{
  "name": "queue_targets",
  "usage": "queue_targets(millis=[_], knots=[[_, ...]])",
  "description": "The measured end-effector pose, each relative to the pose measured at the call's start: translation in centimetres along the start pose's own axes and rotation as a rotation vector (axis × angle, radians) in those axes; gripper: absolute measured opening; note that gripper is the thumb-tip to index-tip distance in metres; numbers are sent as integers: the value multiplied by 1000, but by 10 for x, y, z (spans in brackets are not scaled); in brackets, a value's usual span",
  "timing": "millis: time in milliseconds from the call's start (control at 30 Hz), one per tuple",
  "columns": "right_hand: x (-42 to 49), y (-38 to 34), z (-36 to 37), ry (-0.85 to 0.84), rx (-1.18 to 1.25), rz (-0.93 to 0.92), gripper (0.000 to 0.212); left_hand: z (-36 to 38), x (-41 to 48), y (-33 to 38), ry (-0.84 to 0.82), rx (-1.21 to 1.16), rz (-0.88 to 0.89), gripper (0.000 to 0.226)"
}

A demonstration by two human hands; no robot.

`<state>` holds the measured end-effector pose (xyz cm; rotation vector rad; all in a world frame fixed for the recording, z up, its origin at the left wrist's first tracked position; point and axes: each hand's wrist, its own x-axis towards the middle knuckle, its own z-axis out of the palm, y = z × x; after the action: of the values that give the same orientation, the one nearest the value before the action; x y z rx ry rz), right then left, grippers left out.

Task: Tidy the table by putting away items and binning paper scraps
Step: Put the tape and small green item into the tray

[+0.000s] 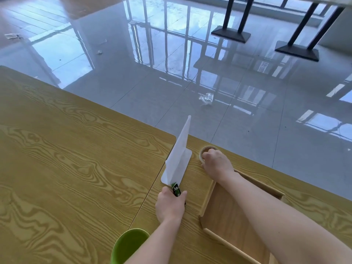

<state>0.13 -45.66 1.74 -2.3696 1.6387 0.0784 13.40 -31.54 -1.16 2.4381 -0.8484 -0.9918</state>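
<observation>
My left hand (170, 204) is closed around a small green and black tube (176, 189), which sticks out above the fingers. Just beyond it a white folded sheet (179, 158) stands with one half flat on the table and the other half raised. My right hand (217, 163) rests on a beige roll of tape (206, 150) near the table's far edge, fingers curled over its near rim. A wooden tray (207, 201) lies under my right forearm. A green bin (128, 244) sits at the bottom edge.
The wood-grain table (76, 168) is made of two tops with a seam running past my left hand. Beyond its far edge is a glossy tiled floor with a crumpled clear wrapper (206, 98) and a small scrap (99, 52). Black table bases (297, 51) stand far right.
</observation>
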Motion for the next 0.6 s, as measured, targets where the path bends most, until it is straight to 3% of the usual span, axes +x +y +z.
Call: queue_targets(millis=[233,333,600], knots=[[11,-3,8,-89,-125,41,12,5,5,-6,37,8,6,22],[11,-4,11,-57,-109,25,22,6,2,-10,64,-21,48,17],[-1,-2,2,149,-38,-37,19,-3,-8,-11,52,27,277,16]])
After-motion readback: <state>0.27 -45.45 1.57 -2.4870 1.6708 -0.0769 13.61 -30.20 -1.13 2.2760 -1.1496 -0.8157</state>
